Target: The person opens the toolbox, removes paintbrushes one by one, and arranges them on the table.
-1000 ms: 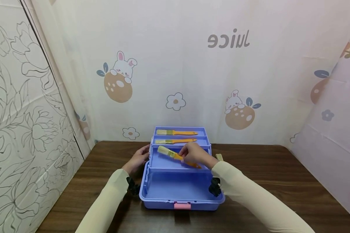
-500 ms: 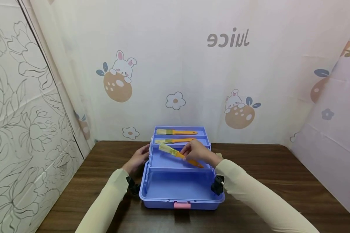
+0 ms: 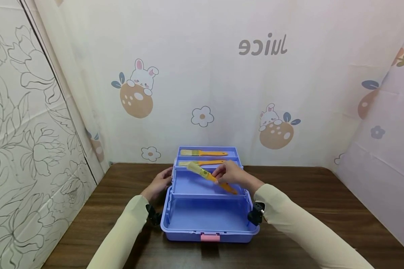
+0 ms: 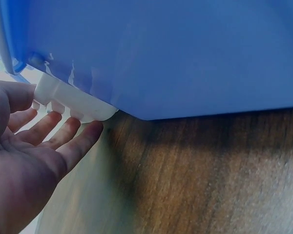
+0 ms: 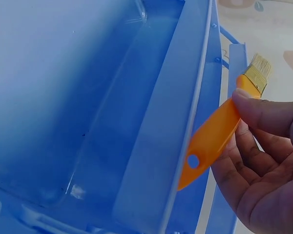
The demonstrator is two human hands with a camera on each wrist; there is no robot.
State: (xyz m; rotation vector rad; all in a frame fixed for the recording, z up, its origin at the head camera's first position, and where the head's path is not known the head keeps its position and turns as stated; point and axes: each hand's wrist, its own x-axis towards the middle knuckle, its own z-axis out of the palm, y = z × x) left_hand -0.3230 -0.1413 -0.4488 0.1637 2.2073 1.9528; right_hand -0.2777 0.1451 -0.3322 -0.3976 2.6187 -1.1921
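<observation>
- While the right hand (image 3: 235, 174) is pinching a flat paintbrush with an orange handle, gold metal band and pale bristles (image 3: 207, 175) between thumb and fingers, the brush is tilting over the lowest lavender-blue plastic tray (image 3: 186, 183); its bristles are pointing to the tray's far left corner and its handle end to the near right corner. Whether it is touching the tray I cannot tell.
- The left hand (image 3: 159, 184) is spreading its fingers, with the tips touching a pale, shiny part by the box's left side.
- A lavender-blue plastic toolbox (image 3: 181, 237) is standing open between the left and right edges of the dark wood-grain table (image 3: 309, 216), its pink plastic latch (image 3: 210, 237) hanging at the front edge.
- One similar orange-handled brush (image 3: 205, 153) is lying lengthwise in the topmost tray (image 3: 232, 150); another (image 3: 207, 162) is lying in the middle tray (image 3: 233, 164). Both are pointing their bristles to the left.
- Beyond the table's far edge, a white printed curtain (image 3: 222, 82) is hanging.
</observation>
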